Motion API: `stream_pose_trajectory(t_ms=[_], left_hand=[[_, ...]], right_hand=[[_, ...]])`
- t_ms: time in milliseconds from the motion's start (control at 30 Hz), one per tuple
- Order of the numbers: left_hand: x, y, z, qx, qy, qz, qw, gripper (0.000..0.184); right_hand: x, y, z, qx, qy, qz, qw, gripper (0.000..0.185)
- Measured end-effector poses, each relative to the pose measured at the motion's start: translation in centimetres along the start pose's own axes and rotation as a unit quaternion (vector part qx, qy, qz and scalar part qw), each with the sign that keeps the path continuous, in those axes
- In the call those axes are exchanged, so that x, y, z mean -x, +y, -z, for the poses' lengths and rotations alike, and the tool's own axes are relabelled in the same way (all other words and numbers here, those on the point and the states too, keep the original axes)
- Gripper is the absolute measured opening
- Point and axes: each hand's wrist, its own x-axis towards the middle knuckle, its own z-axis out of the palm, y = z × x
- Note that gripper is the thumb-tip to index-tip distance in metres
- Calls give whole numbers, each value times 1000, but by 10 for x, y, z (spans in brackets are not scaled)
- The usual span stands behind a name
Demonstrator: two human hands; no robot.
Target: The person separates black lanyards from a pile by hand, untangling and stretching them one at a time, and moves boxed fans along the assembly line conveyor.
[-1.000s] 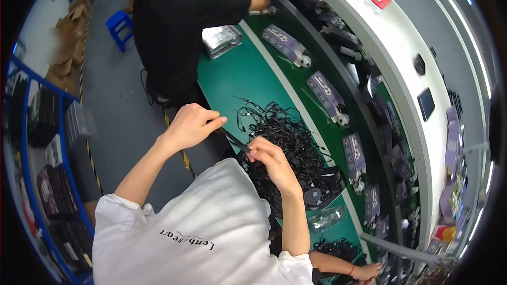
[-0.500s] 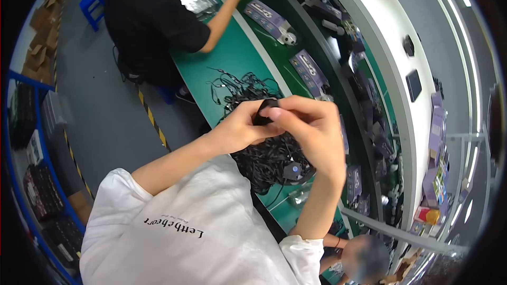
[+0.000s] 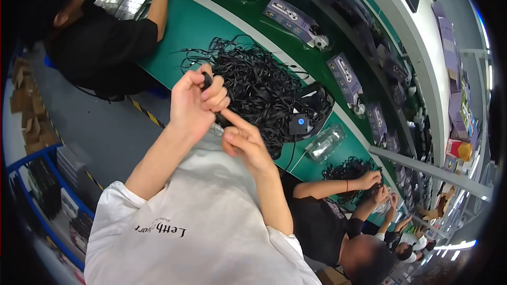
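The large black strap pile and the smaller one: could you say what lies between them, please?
The head view shows a black box with a round blue spot, then a clear plastic package on the green tabletop.

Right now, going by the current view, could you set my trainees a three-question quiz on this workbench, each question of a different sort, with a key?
1. Multiple choice: where does the black item show?
a) between the fingers of the left hand
b) on the floor
c) inside a clear bag

2. True or false: the pile of black straps lies on the green table.

3. Fill in: the round spot on the small black device beside the pile is ____ in colour.

Key: 1. a; 2. true; 3. blue.
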Motion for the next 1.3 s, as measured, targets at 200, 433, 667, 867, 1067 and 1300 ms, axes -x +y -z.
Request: stream_pose_trajectory(t_ms=[200,433,667,867,1067,1300], left_hand=[[-16,16,25,-41,134,61,988,19],[-45,116,74,-82,254,-200,943,14],[-99,115,82,-701,87,25,708,22],[-167,104,102,-662,27,105,741,22],[-220,77,86,-676,-73,78,729,12],[-173,77,88,-679,-18,100,727,9]], right_hand=[[-26,33,15,-118,-35,-55,991,53],[-67,8,26,-85,77,-33,993,46],[-176,13,112,564,365,-17,741,29],[-177,19,137,500,309,-42,807,14],[-175,-42,128,336,299,-52,891,17],[-193,16,133,660,269,-58,699,24]])
